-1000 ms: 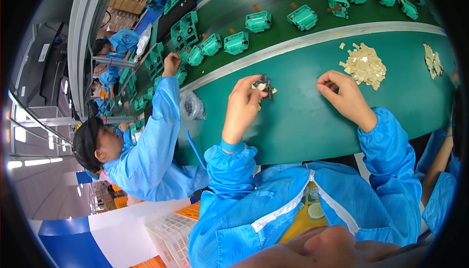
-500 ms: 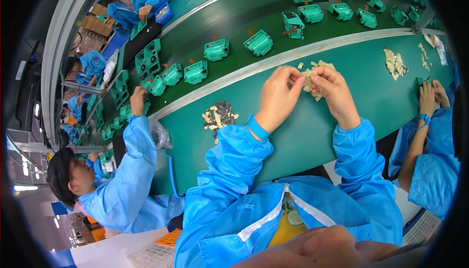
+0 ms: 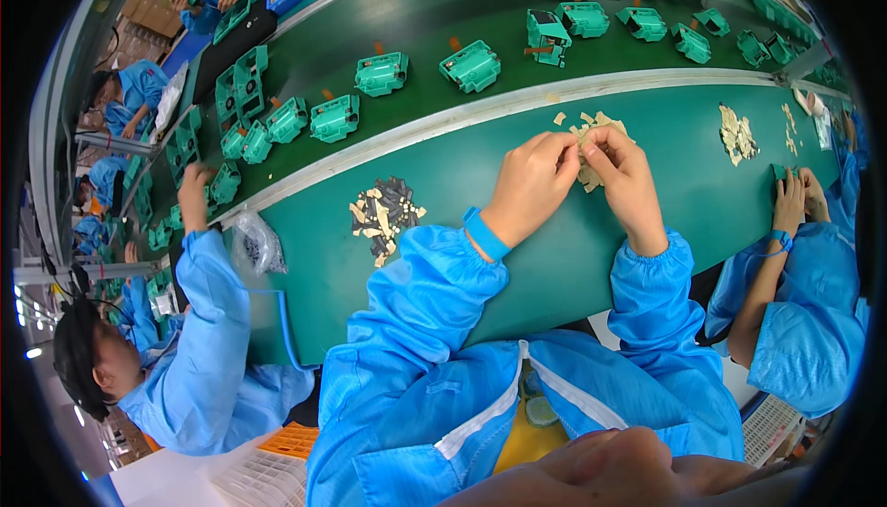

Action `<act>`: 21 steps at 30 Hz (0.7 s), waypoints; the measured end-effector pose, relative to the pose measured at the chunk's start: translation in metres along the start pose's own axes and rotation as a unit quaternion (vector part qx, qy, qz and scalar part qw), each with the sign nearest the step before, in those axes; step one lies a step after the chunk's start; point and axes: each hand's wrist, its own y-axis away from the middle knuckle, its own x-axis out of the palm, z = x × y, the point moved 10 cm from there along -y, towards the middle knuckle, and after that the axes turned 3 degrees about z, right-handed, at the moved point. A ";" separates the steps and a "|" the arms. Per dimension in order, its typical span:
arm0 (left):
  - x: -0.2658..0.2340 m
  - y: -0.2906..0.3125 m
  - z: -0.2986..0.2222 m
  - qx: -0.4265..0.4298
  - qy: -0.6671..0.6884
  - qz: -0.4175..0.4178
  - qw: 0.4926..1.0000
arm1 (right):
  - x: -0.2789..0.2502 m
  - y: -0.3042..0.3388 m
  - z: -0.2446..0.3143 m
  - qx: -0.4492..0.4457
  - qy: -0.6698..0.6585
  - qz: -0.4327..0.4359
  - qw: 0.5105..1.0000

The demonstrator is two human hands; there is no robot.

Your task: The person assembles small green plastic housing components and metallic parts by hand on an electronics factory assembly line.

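- The person's left hand and right hand met over a beige pile of thin pieces near the back of the green worktop.
- Each grip was drawn in close at thumb and forefinger; whether the tips pressed together or clamped on a beige piece, I could not tell from where I stood.
- The pile itself lay beneath and just beyond the fingertips, partly hidden by them.
- To my eye, the step in hand was fine two-handed fingertip work on those small pieces.
- The next move, I judged, called for a light, exact pinch and steady wrists, since such thin bits could slip or scatter.
- Left of the hands, well apart from them, lay a mixed heap of dark and beige bits.
- Past the metal rail, green housings stood on the dark green belt.
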 end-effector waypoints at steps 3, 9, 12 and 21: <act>0.003 0.001 0.004 -0.012 0.004 0.005 1.000 | 0.001 -0.001 -0.001 0.010 -0.025 0.007 1.000; 0.007 -0.001 0.014 -0.043 0.041 -0.003 0.998 | -0.004 -0.002 -0.011 0.033 -0.073 0.009 0.997; 0.008 -0.003 0.023 -0.077 0.065 -0.014 0.995 | -0.009 -0.002 -0.009 0.040 -0.086 -0.003 0.996; 0.021 -0.008 0.028 -0.095 -0.016 0.038 0.995 | -0.037 -0.004 -0.012 0.036 -0.105 -0.067 0.992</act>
